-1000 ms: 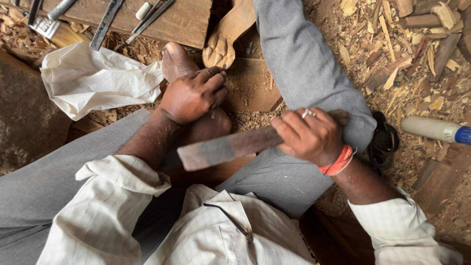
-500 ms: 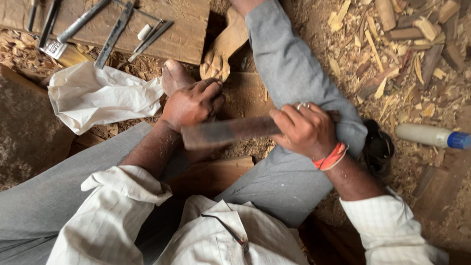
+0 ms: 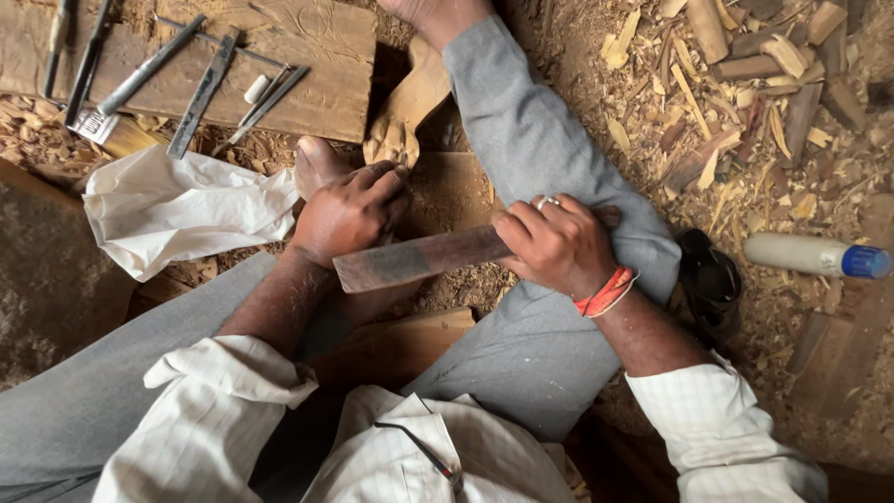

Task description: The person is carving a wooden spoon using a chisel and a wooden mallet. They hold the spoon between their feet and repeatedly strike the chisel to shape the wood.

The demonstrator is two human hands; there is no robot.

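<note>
right hand: fingers curled fully around one end of a flat wooden bar, gripping it; ring on one finger, red-orange band at the wrist; rested against the grey trouser leg; wooden bar: dark, oblong, lay almost level across the lap between the two hands, its free end passing just under the left hand; left hand: partly closed, fingers bent down over something at the bare foot; what it held could not be told, the object being hidden beneath the palm; carved pale wood piece: just beyond the left fingertips, on the ground; white cloth: crumpled, left of the foot; plank: carried several metal chisels; white bottle with blue cap: lay on its side among wood chips, well apart to the right.
</note>
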